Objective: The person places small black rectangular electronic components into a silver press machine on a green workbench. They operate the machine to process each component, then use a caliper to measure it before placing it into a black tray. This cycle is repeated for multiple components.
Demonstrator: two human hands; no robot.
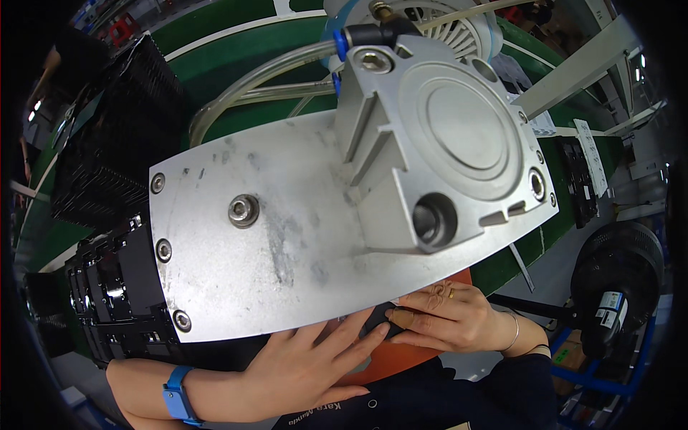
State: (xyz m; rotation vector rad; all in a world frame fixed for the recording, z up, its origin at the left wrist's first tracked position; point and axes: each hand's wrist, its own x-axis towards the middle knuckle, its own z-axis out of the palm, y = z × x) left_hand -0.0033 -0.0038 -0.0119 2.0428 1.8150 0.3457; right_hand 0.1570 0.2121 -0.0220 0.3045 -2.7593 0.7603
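A silver metal plate (215, 287) with socket-head screws spans the middle of the head view and carries a square pneumatic cylinder (462, 136). Under its near edge, over an orange surface (401, 356), lies a small dark part (375, 319), partly covered by my fingers and the plate. My left hand (304, 365) has its fingers stretched toward that part, thumb apart; some fingertips are hidden by the plate. From the other side, my right hand (455, 315) pinches the small dark part with bent fingers. A blue band (177, 394) circles my left wrist.
Clear air hoses (265, 75) bend leftward from the cylinder. Stacked black trays (129, 136) stand at the left, with more black cases (107, 287) nearer. Behind the cylinder is a white fan (462, 32). A large black round object (620, 261) stands at the right by a blue frame.
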